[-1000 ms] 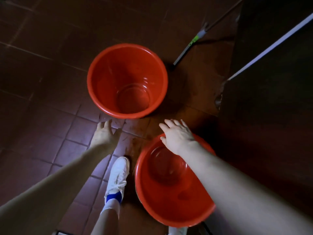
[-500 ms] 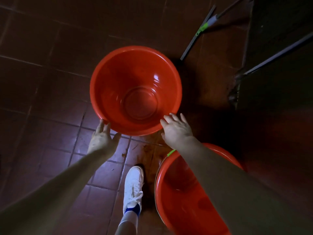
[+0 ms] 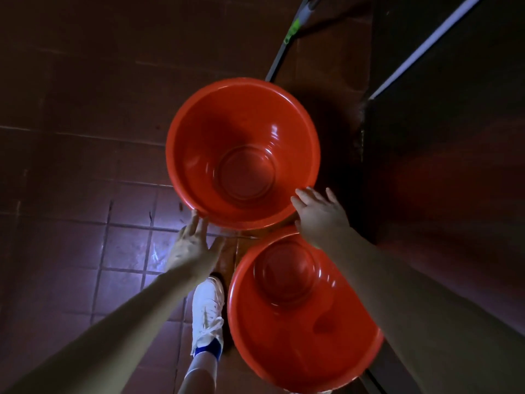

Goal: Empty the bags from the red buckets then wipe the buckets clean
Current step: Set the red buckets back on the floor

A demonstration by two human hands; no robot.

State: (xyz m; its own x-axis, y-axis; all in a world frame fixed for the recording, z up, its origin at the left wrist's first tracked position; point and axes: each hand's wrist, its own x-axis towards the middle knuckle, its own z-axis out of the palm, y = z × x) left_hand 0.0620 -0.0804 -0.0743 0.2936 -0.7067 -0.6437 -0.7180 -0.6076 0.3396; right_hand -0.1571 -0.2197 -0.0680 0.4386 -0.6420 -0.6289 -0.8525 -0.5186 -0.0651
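Two red buckets stand on the dark tiled floor, both with nothing inside. The far bucket (image 3: 241, 149) is in the middle of the view; the near bucket (image 3: 301, 314) sits just below it, their rims almost touching. My left hand (image 3: 193, 245) reaches the far bucket's near-left rim with straight fingers, fingertips at the rim. My right hand (image 3: 318, 214) lies at its near-right rim, fingers spread and relaxed, my forearm crossing over the near bucket. No bags are in view.
A mop handle (image 3: 287, 44) with a green band slants across the floor behind the far bucket. A dark wall or door panel (image 3: 443, 166) with a white strip fills the right side. My white shoe (image 3: 207, 311) stands left of the near bucket.
Both hands have come forward from the floor and the near bucket to the far bucket's near rim. The view has closed in on the buckets.
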